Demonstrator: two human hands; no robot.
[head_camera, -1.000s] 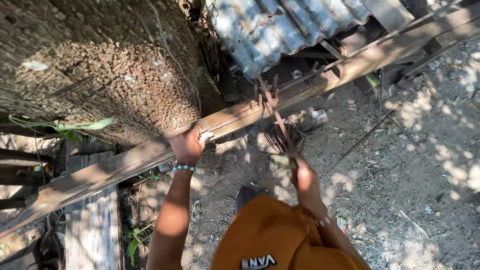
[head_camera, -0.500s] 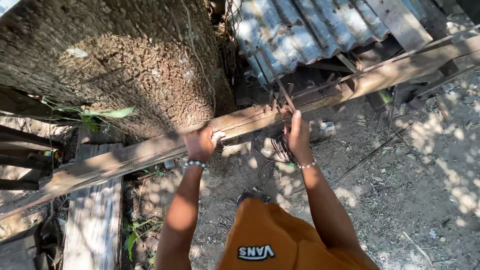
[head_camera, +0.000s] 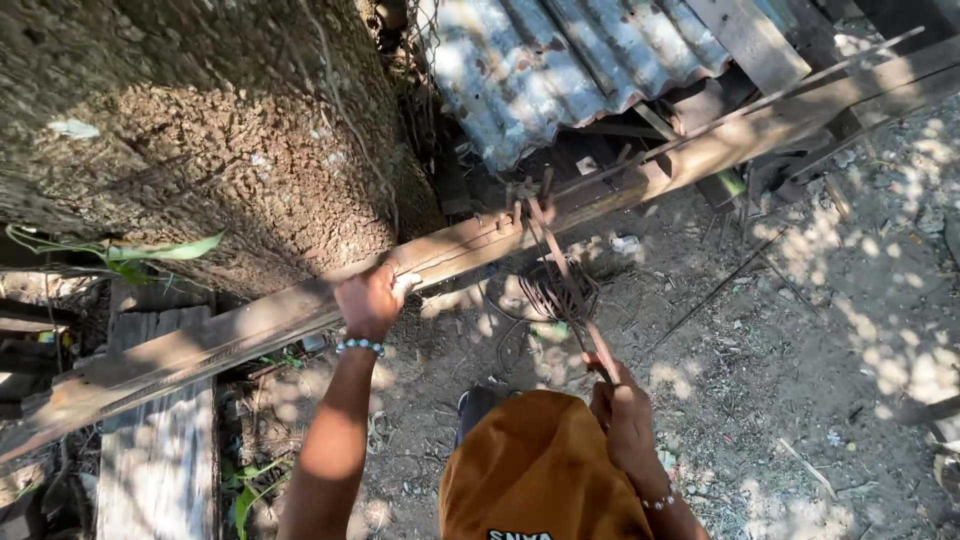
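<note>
beside the tree trunk (head_camera: 200, 150), left hand (head_camera: 368, 303) gripped the plank (head_camera: 250, 325); right hand (head_camera: 620, 405) clutched a rusty rod (head_camera: 565, 290) that looked liable to slip or spring free.

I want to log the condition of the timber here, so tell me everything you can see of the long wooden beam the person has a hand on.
The long wooden beam is a weathered, brownish plank with rough, worn faces, running diagonally from lower left up to upper right. It passes beside the big tree trunk and in front of the corrugated metal sheet. The left hand grips its near edge at mid-length. Thin rusty rods, held by the right hand, lean against it where a few metal pieces stick up. Dappled sunlight falls on it.
</note>
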